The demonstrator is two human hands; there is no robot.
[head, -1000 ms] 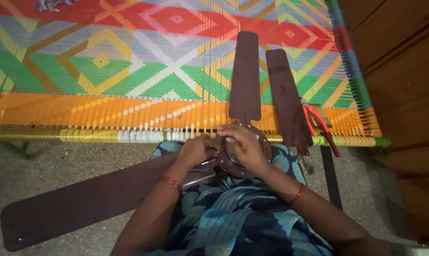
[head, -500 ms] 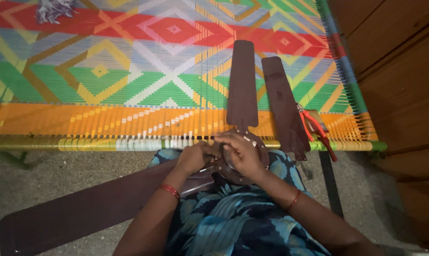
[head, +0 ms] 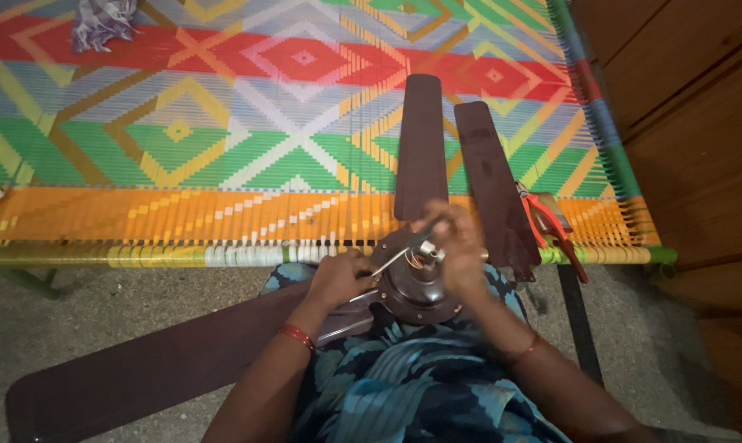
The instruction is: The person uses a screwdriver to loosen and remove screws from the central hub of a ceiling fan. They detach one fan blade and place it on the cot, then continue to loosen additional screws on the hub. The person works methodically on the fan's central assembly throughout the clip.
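On the lap, both hands (head: 338, 279) (head: 457, 246) seemingly grip a fan motor (head: 412, 287).

No packages, labels, signs or screens in view.

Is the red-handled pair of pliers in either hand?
No. The pliers lie on the woven cot, beside the loose fan blade, apart from both hands.

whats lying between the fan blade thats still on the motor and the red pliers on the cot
In the head view, a loose dark brown fan blade lies on the woven cot, between the attached blade and the red-handled pliers.
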